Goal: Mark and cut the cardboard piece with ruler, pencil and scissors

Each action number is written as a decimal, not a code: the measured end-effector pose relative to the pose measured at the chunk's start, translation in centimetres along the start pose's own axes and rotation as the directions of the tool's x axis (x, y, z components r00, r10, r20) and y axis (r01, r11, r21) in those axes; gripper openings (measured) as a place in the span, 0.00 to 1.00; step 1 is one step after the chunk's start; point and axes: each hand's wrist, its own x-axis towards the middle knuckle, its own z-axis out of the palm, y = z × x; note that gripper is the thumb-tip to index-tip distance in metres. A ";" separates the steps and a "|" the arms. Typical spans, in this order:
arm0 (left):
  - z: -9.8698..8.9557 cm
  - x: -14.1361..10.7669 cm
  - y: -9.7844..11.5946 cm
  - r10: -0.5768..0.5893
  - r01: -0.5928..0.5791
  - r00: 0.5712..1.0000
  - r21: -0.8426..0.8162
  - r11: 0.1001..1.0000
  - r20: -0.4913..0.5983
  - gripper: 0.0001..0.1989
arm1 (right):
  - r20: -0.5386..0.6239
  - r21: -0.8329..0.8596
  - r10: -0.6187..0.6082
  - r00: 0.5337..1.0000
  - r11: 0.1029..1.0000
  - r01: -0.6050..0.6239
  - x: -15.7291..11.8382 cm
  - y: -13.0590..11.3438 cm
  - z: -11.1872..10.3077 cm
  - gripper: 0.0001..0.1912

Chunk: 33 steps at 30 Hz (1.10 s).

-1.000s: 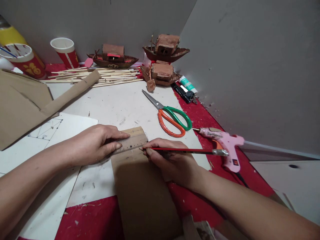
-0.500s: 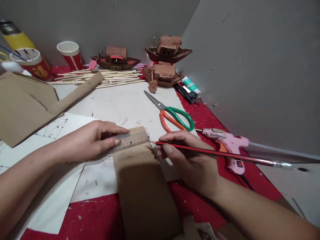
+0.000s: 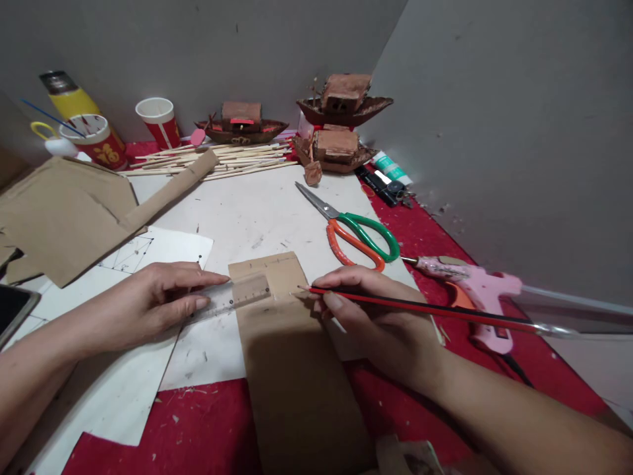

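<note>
A clear ruler (image 3: pixel 252 292) lies partly over the upper left of a brown cardboard strip (image 3: pixel 297 369). My left hand (image 3: pixel 168 300) holds the ruler's left part between thumb and fingers. My right hand (image 3: pixel 376 310) grips a red and black pencil (image 3: pixel 425 309), its tip close to the strip's right edge, beyond the ruler's end. Faint marks show on the cardboard near its top edge. Scissors (image 3: pixel 336 214) with green and orange handles rest just above my right hand.
A pink glue gun (image 3: pixel 475 284) lies at the right. Brown model boats (image 3: pixel 346 99), wooden sticks (image 3: pixel 237 158), a red-white cup (image 3: pixel 159 122) and a yellow bottle (image 3: pixel 74 99) stand or lie at the back. Cardboard pieces (image 3: pixel 69 211) are on the left, near a dark device (image 3: pixel 14 310).
The ruler has slid left with my left hand, away from the strip's right edge, uncovering its top. My right hand still holds the pencil. The view has shifted slightly left.
</note>
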 end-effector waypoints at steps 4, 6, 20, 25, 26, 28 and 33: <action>0.0 0.3 -0.2 0.023 -0.022 0.999 -0.056 0.998 0.028 0.19 | 0.038 0.019 0.039 0.999 0.999 -0.040 0.0 0.3 0.1 0.06; -0.1 0.5 -0.2 0.036 -0.035 0.999 -0.070 0.997 0.018 0.18 | 0.038 0.024 0.048 0.998 0.999 -0.049 0.0 0.4 0.1 0.05; -0.5 0.4 -0.2 0.053 -0.047 0.997 -0.099 0.994 0.053 0.18 | 0.035 -0.054 0.011 0.999 0.999 -0.009 0.3 0.2 0.3 0.08; -0.6 0.3 -0.5 0.061 -0.055 0.996 -0.086 0.995 0.069 0.18 | 0.074 -0.031 0.035 0.997 0.999 -0.033 0.3 0.1 0.2 0.07; -0.7 0.3 -0.4 0.058 -0.052 0.996 -0.083 0.995 0.074 0.18 | 0.081 -0.027 0.045 0.996 0.999 -0.043 0.3 0.2 0.2 0.06; -0.7 0.4 -0.3 0.050 -0.043 0.995 -0.089 0.995 0.081 0.18 | 0.079 -0.024 0.059 0.995 0.998 -0.057 0.2 0.3 0.2 0.06; -0.5 0.3 -0.2 0.019 -0.010 0.997 -0.106 0.994 0.080 0.19 | 0.042 -0.010 0.084 0.996 0.996 -0.084 -0.2 -0.2 0.3 0.06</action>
